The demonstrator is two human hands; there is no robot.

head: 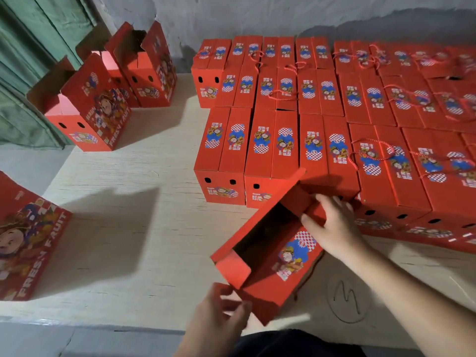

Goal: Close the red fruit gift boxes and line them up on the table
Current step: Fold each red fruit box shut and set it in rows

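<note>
Pale wood tabletop (134, 228) fills most of my view, its near edge running just below my left hand, with a wide bare stretch to the left of my fingers. Beyond and to the right of my right hand, the closed boxes (322, 104) sit packed edge to edge in rows, running out of sight at the right. Far off to the upper left of my hands stand three open boxes (103, 94), flaps up, near the tabletop's far left edge. Another box (25, 240) is cut off by the frame's left side. Between my hands lies the open box (268, 253), tilted, one side flap raised, its far corner just beside the nearest closed row. My right hand (334, 228) rests on its far end, fingers pressing an end flap. My left hand (219, 313) is at its near end, fingers curled round the near edge.
</note>
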